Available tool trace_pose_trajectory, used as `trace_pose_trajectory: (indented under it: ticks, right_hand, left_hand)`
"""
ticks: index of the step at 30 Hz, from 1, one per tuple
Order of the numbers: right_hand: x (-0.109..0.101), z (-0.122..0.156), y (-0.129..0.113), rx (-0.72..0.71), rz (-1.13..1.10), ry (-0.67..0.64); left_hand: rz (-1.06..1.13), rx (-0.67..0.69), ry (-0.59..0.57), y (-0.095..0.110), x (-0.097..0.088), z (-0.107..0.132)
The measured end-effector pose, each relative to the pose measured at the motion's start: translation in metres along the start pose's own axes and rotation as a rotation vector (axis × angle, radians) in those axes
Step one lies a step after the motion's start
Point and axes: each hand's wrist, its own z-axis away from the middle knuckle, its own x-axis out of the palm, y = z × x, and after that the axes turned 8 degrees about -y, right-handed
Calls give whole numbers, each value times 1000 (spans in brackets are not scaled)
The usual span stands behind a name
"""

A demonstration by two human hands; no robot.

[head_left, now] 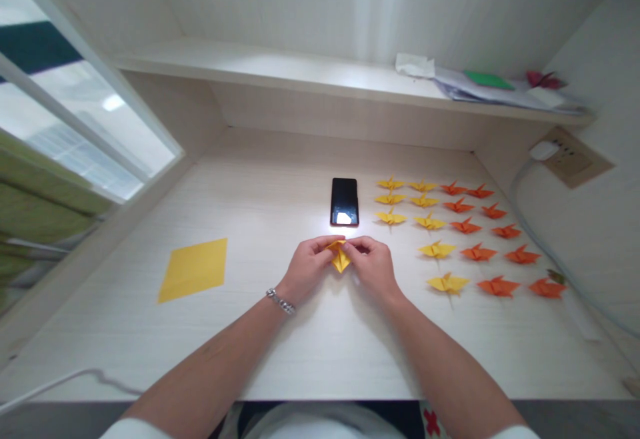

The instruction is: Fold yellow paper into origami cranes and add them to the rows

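Both forearms run up from the bottom edge of the view and meet over the middle of the pale wooden desk (280, 359), the left wrist wearing a silver bracelet (281, 302). At their ends the left hand (309, 267) and the right hand (373, 266) close in on a small folded yellow paper (341, 257), each pinching it between thumb and fingertips from its own side, so the fingers stand narrow and curled with the piece held between them just above the desk. That two-sided pinch looks suited to keeping a crease flat while the folded point hangs down toward the wrists. Just beyond the fingertips lies a dark phone (344, 202), face up, near enough to be glanced at without letting go. Right of the right hand's fingers, finished paper cranes sit in tidy rows, yellow cranes (429, 222) nearer the hands and orange cranes (479, 252) farther out, apparently sorted by colour and kept apart from the working spot. Well to the left of the left hand's fingers a flat yellow sheet (194, 269) lies unfolded. Above and behind, a shelf (280, 69) carries loose papers (480, 89).
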Motion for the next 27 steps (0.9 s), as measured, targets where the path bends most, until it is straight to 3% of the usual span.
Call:
trace_pose_trajectory:
  ticks: [13,20,27]
  right_hand:
    - [-4,-2,2,-52,78,-58]
    - [-9,-3,4,-62,47,-181]
    - [-9,-4,6,-50,85,-158]
  left_hand:
    - [-98,-35,8,-1,-1,0]
    - [-199,-25,-61,-1,-3,2]
    - [-257,-18,-80,3,-1,3]
